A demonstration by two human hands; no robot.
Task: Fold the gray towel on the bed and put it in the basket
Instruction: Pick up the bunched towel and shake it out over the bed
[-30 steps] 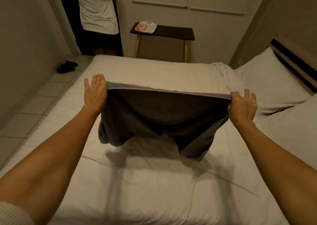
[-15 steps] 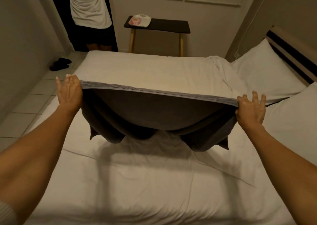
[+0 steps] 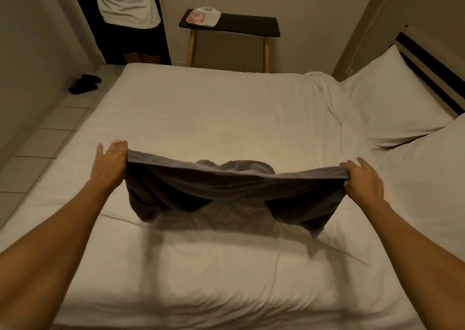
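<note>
Head view, looking forward and down over a white bed (image 3: 226,118). Gray towel (image 3: 234,191) held up above the mattress, stretched between both hands along its upper edge. Left hand (image 3: 110,161) at the towel's left corner, fingers extended upward and thumb side pressed against the hem, pinching the cloth. Right hand (image 3: 362,181) at the right corner, fingers curled over the hem, gripping it. Upper edge sagging slightly in the middle, with a rumpled hump of cloth showing just behind it. Rest of the towel hanging below the hands in two loose lobes, left lobe bunched, right lobe ending in a pointed corner; lower parts near the sheet, contact with it unclear. Shadow cast on the sheet directly under the towel. Both forearms reaching in from the bottom corners of the frame.

Two white pillows (image 3: 392,98) at the right, against a dark striped headboard (image 3: 432,70). Beyond the far side of the bed, a small dark tabletop (image 3: 241,25) on light wooden legs, carrying a white tray (image 3: 203,16) with something pink on it. Second person (image 3: 128,5) standing in a doorway at far left, white top, dark shorts. Dark slippers (image 3: 84,83) on the tiled floor beside the bed.
</note>
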